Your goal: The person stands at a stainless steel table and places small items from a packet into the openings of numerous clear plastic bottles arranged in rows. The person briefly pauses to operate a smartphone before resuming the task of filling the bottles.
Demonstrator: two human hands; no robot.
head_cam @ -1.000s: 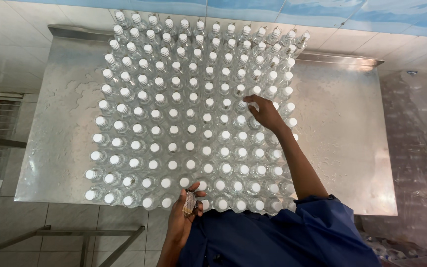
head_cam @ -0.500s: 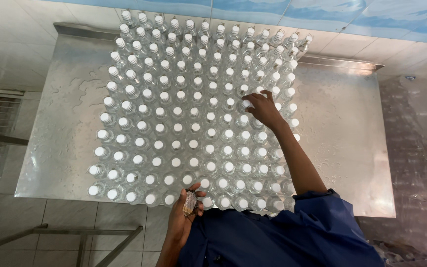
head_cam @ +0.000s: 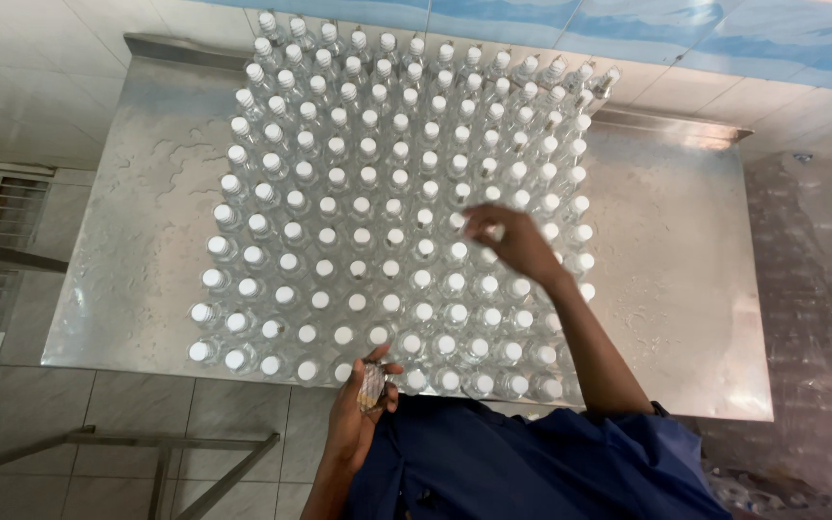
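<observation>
- A steel bench [head_cam: 686, 289] seen from above, its top wet and shiny, bare along the left and right edges.
- A dense block of clear plastic bottles [head_cam: 377, 193] with white caps fills the middle of the bench, running in close rows from the far edge to the near edge, bottles nearly touching.
- The right hand [head_cam: 517, 243] reaches out over the block, right of centre, fingers loosely curled and dipping toward the caps; blurred, so I cannot tell whether it grips one.
- The left hand [head_cam: 358, 414] sits at the near edge, fingers closed round a small bundle of shiny wrappers [head_cam: 372, 383].
- Handling, as a judgement: each bottle looks light to moderate if filled, thin-walled and likely slippery when wet. The cap and neck are the only free hold, since neighbours block the sides; lifting straight up avoids toppling them.
</observation>
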